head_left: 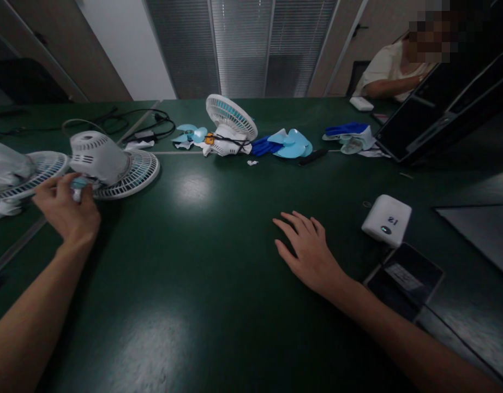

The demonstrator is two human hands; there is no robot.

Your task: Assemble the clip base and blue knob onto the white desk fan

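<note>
Beside white fan [98, 155] — pale-blue piece [78, 185] pinched between left fingers [63, 189]; right fingers [286, 228] spread, well apart.

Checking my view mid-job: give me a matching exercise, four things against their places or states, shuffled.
1. Left hand
2. Right hand
3. White box with black digits
4. Larger light-blue fan blade

A. Beside a blue glove
B. Fingers spread, over the green tabletop
C. Just beyond a dark flat device
D. At a white fan lying grille-down

Pairs: 1-D, 2-B, 3-C, 4-A
</note>
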